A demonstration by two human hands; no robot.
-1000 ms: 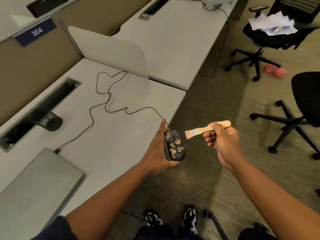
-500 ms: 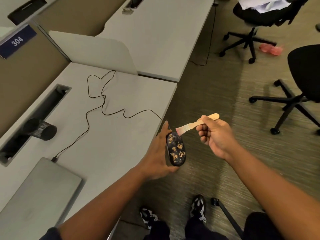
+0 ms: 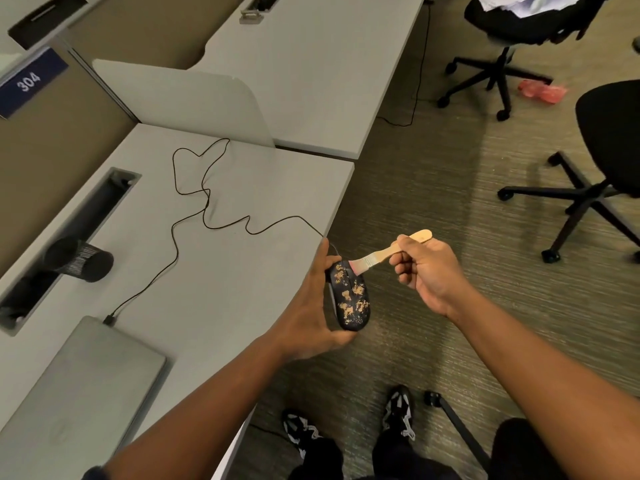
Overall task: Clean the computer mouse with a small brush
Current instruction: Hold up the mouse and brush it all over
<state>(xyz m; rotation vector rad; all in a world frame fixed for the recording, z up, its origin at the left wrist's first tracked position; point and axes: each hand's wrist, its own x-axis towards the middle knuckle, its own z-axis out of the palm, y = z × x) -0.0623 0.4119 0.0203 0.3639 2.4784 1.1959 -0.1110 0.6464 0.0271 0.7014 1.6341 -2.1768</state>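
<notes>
So the left hand [image 3: 311,306] is wrapped around the mouse [image 3: 349,296], holding it out past the desk [image 3: 242,271] edge at centre frame, probably so the crumbs drop on the carpet. The right hand [image 3: 429,271] pinches the brush [image 3: 377,258], bristles touching the mouse's top end. Plenty of open floor to the right.

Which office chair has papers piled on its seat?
The farther office chair, at the top edge; white papers lie on it. The nearer chair, at right, shows none.
</notes>
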